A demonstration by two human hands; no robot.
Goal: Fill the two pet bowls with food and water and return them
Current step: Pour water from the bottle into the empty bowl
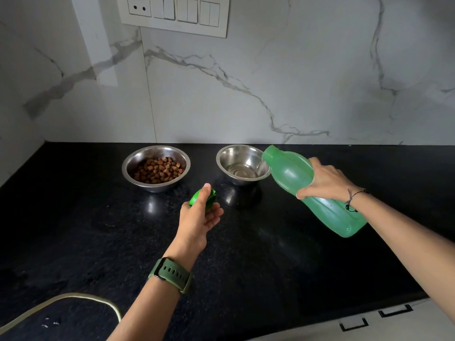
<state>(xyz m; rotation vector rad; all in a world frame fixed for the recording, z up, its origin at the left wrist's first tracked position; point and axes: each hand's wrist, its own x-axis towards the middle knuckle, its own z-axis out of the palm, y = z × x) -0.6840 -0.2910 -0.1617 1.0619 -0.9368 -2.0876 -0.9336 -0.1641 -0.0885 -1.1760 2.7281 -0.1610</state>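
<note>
While water runs from the bottle, 2 steel bowls stand near the marble wall (295, 82) at the back of the black surface (73, 230), apart from each other. Left bowl (156, 168): holds brown kibble (158, 170) covering its floor, upright. Left hand (198, 219): over the surface in front of the gap between the bowls, fingers and thumb wrapped round a green cap (204, 196); green watch strap (171, 274) on that wrist. Right bowl (243, 164): upright, a shallow layer of water (242, 171) on its floor. Green bottle (312, 190): tilted with its open mouth down-left at the right bowl's rim, a thin stream falling into the bowl. Right hand (325, 179): grasps the bottle round its middle from above; black cord bracelet (354, 196) on the wrist. Switch panel (172, 13) on the wall, upper left.
</note>
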